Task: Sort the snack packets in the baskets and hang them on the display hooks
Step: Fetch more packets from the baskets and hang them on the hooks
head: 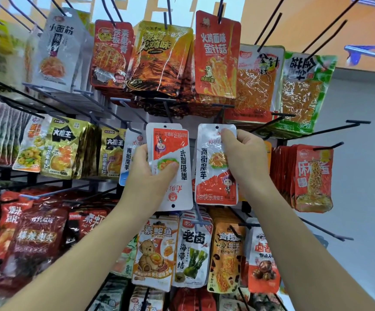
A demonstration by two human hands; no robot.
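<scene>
My left hand [147,176] grips a white and red snack packet [173,153] that is turned upside down, its hang hole at the bottom. My right hand [245,153] pinches the top of a matching white and red packet [213,176], held upright with its hang hole at the top. Both packets are raised in front of the middle row of the display rack, side by side and slightly apart. A bare black hook [168,108] juts out just above the left packet. No basket is in view.
Rows of hanging snack packets fill the rack: orange and red packets [215,55] above, yellow packets [65,149] at left, red packets [312,178] at right, mixed packets [193,254] below. Several bare hooks [330,131] stick out at the right. A grey wall lies beyond.
</scene>
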